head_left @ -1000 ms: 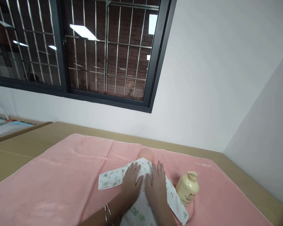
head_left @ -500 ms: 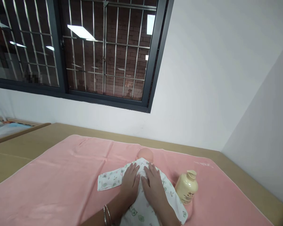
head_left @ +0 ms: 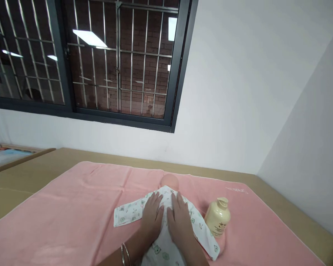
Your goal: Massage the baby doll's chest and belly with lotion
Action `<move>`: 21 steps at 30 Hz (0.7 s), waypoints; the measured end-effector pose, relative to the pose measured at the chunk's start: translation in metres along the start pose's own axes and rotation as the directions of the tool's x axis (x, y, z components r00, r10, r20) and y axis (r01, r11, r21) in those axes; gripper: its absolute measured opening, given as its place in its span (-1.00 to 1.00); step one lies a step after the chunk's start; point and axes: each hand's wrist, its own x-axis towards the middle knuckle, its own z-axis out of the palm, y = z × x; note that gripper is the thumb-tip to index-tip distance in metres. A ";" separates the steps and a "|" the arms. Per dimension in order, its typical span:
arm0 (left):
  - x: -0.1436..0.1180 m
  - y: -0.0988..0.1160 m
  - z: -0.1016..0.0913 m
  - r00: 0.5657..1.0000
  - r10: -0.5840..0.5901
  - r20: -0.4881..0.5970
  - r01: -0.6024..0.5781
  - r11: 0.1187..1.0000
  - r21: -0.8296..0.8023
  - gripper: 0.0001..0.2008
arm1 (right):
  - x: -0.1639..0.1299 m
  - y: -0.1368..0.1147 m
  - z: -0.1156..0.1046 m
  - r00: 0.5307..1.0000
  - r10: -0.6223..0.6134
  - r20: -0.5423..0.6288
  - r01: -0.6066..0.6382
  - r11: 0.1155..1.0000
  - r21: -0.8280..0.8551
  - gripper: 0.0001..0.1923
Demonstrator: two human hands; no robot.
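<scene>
A baby doll (head_left: 169,181) lies on a pink mat (head_left: 80,207), only the back of its bald head showing above its clothing. It wears a white top (head_left: 129,212) with a small green print, its sleeves spread to both sides. My left hand (head_left: 153,216) rests flat on the left of the doll's back, fingers stretched out. Beside it, my right hand (head_left: 180,218) lies flat on the right of the back, thumbs almost meeting. Neither hand grips anything. A cream pump bottle (head_left: 218,218) stands right of the doll, close to its right sleeve.
The mat covers a tan padded surface (head_left: 55,168) that runs to a white wall (head_left: 224,111). Above is a dark-framed window (head_left: 122,62) with metal bars. At the far left, a raised edge (head_left: 24,160) borders a bluish area.
The view has shifted slightly, so the window and bottle sit a little further left. My right fingers lie slightly closer together and straighter. Both hands stay on the doll's back.
</scene>
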 end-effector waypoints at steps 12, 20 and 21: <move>0.020 0.044 -0.033 0.979 -0.198 0.057 0.205 0.916 -0.345 -0.62 | -0.059 0.009 -0.147 0.991 0.047 -0.125 -0.010 0.958 0.287 -0.44; 0.041 0.150 -0.024 0.772 -0.205 0.602 0.627 0.091 -0.773 -0.73 | -0.099 0.042 -0.203 0.955 0.192 -0.224 -0.132 0.957 0.260 -0.43; 0.045 0.160 -0.019 0.712 -0.185 0.678 0.685 -0.031 -0.728 -0.71 | -0.099 0.047 -0.205 0.955 0.200 -0.221 -0.140 0.955 0.262 -0.43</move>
